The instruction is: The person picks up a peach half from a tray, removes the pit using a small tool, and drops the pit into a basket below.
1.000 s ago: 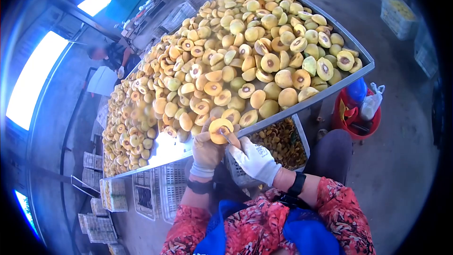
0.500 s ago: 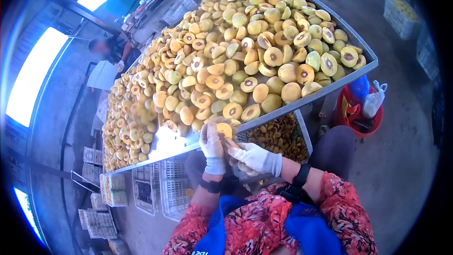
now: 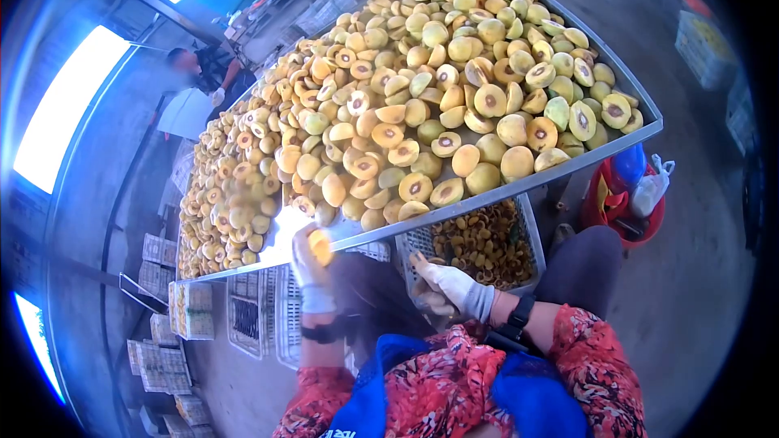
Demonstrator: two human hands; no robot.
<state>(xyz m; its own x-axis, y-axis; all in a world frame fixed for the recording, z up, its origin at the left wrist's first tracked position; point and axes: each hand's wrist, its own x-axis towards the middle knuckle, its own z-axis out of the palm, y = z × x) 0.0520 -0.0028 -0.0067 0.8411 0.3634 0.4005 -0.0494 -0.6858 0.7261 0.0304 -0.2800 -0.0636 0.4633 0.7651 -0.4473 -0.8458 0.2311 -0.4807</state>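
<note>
My left hand [image 3: 312, 272], in a white glove, is closed around a yellow peach half [image 3: 321, 248] just in front of the tray's near edge. A metal-rimmed tray [image 3: 519, 182] is heaped with halved yellow peaches [image 3: 490, 100], several showing reddish-brown centres. My right hand [image 3: 456, 285], also gloved, is held lower and to the right, its fingers curled. Whatever it grips is too small to make out. Below it and the tray's edge stands a crate [image 3: 531, 235] filled with brownish-yellow fruit scraps [image 3: 479, 243].
Pale plastic crates [image 3: 288, 316] stand on the floor at left, with more stacked crates [image 3: 162, 365] beyond. A red bucket [image 3: 645, 227] with bags is on the right. Across the tray, another person [image 3: 219, 73] sits near a white panel.
My left hand has moved left and away from my right hand, carrying the peach half. Earlier both hands were together at the fruit. The view has shifted slightly.
</note>
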